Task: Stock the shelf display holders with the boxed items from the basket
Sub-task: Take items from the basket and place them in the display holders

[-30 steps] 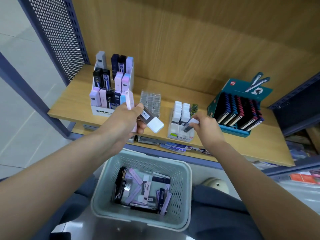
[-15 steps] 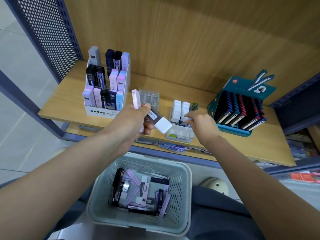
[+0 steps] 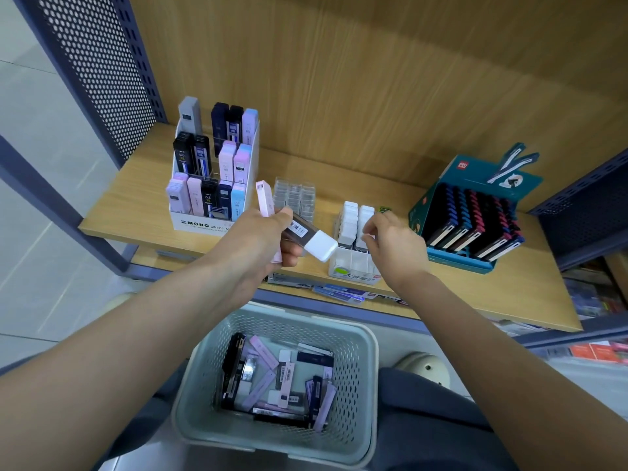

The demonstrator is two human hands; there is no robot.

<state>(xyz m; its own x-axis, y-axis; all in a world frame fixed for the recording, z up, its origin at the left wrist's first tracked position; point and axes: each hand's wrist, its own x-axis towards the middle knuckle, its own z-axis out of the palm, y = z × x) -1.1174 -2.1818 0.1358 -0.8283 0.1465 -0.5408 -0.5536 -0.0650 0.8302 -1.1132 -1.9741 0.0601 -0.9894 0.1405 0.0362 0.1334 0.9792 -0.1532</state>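
Note:
My left hand [image 3: 261, 243] is shut on two boxed items above the shelf's front edge: a slim pink box [image 3: 265, 198] pointing up and a dark box with a white cap [image 3: 312, 240] pointing right. My right hand [image 3: 394, 253] hovers with fingers apart and nothing in them, just right of the small white holder [image 3: 353, 268], which has white-capped boxes [image 3: 353, 219] standing in its back rows. The grey-green basket [image 3: 368, 338] sits below on my lap with several pink, lilac and dark boxes [image 3: 282, 379] lying loose inside.
A white MONO display holder [image 3: 200, 226] with upright boxes stands at the shelf's left. A clear plastic holder [image 3: 295, 195] sits behind my left hand. A teal display box [image 3: 475, 212] of dark items stands at the right. Perforated metal side panels [image 3: 102, 62] frame the wooden shelf [image 3: 136, 205].
My right hand set its box down into the small white holder and let go, fingers now spread. My left hand kept its two boxes and shifted slightly.

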